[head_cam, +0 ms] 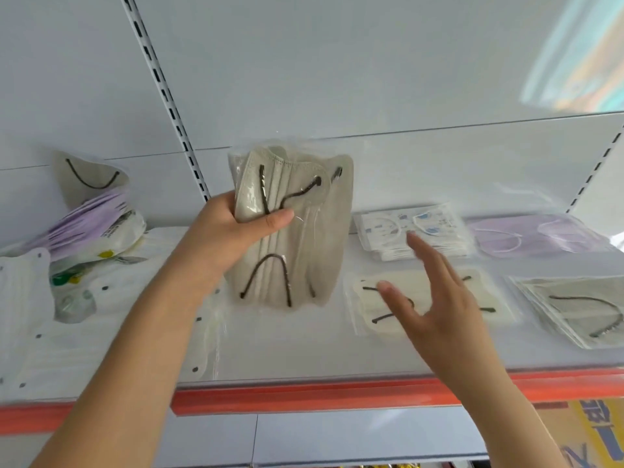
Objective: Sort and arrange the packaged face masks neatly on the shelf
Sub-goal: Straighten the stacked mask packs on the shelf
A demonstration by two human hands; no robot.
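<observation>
The left grip [236, 228] clamps a beige mask bundle [297, 231] upright at 12 o'clock; the right grip [435, 298], fingers apart, hovers over the cream pack [398, 292] on the shelf [304, 349].

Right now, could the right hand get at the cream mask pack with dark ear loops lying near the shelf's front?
Probably yes. The right hand is open and empty, hovering directly over the cream mask pack, with nothing between them; whether it touches is unclear. The left hand holds its beige packs off to the side.

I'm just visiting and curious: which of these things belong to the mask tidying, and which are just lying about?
Job: beige mask packs in left hand; right hand; cream stack, printed stack, lilac stack, grey stack; unsorted heap.
Lying about: yellow box below the shelf.
</observation>
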